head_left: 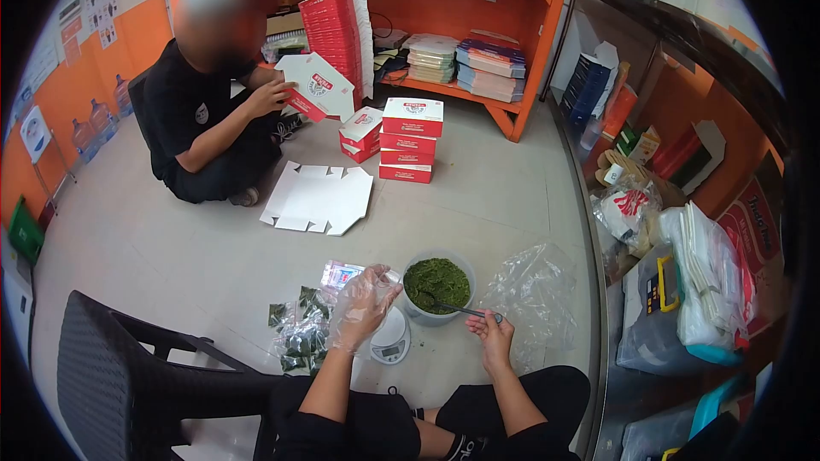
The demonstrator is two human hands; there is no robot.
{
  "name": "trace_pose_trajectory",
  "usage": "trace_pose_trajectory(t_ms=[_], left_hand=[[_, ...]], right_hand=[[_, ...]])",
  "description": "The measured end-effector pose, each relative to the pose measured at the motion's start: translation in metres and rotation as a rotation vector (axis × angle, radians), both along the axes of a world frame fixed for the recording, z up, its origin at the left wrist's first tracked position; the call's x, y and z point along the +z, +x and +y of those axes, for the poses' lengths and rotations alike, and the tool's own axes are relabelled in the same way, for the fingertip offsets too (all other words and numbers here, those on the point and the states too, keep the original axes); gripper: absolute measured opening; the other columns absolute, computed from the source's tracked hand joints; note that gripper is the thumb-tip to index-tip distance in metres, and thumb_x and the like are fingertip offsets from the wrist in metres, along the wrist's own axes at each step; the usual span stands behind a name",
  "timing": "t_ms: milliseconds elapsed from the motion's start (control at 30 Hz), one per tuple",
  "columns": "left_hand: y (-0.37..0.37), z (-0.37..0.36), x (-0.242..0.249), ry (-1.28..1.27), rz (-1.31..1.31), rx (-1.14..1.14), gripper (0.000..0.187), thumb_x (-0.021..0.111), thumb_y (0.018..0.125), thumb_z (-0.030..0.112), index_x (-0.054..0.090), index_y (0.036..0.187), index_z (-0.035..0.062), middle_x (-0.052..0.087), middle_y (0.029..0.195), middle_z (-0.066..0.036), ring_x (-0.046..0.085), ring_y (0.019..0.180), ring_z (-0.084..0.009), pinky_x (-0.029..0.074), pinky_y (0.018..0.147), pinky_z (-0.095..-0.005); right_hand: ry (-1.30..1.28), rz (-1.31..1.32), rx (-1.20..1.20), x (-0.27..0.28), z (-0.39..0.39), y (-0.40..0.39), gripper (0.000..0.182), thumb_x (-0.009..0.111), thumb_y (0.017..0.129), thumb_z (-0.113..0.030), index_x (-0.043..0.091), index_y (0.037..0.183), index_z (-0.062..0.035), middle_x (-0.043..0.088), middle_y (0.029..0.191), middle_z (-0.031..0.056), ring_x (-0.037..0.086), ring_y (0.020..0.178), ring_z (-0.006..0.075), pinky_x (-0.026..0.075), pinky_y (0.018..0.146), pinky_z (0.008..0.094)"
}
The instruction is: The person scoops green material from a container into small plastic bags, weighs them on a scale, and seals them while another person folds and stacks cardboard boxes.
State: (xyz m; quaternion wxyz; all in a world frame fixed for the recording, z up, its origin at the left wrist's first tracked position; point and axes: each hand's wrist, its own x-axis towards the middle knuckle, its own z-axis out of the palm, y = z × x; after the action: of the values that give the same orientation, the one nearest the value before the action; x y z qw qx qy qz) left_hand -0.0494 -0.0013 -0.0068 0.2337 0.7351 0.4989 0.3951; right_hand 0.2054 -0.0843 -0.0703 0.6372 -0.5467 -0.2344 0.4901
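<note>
My right hand (493,343) is closed round the handle of a spoon (465,310), whose head rests in a chopped green mass inside a translucent tub (427,317). My left hand (367,300), in a clear plastic glove, is pinched at the tub's left rim on what looks like a small clear plastic bag (392,277). Just below that hand sits a round white digital scale (391,340); its display is too small to read. Several small clear packets of green filling (303,337) lie left of the scale, beside a printed plastic pack (338,274).
Right of the tub lies a crumpled clear plastic sheet (534,294). A seated co-worker (209,111) holds a red-and-white box (320,85). Ahead are stacked boxes (412,118) and a flat carton (316,198). A black chair (111,367) stands left, shelving with plastic bins (658,324) right.
</note>
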Motion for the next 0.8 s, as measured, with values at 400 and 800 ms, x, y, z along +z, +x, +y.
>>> trace_pose_trajectory(t_ms=[400,800], left_hand=[[0.016,0.015,-0.011,0.000,0.129,-0.086,0.042,0.068,0.084,0.026,0.051,0.115,0.0039,0.059,0.096,-0.012,0.058,0.093,-0.0276,0.046,0.081,-0.0375],[0.081,0.057,0.008,0.075,0.232,-0.157,0.040,0.066,0.081,0.022,0.052,0.117,0.0127,0.059,0.103,-0.013,0.060,0.091,-0.0303,0.048,0.079,-0.0422]], right_hand=[[-0.024,0.307,-0.180,-0.006,0.001,0.022,0.021,0.053,0.096,-0.019,0.056,0.100,0.0015,0.066,0.086,0.0158,0.066,0.080,0.0239,0.053,0.070,0.0323],[0.269,0.145,-0.258,0.079,0.032,0.054,0.028,0.052,0.097,-0.024,0.058,0.100,0.0035,0.065,0.080,0.0121,0.064,0.069,0.0183,0.051,0.066,0.0273]])
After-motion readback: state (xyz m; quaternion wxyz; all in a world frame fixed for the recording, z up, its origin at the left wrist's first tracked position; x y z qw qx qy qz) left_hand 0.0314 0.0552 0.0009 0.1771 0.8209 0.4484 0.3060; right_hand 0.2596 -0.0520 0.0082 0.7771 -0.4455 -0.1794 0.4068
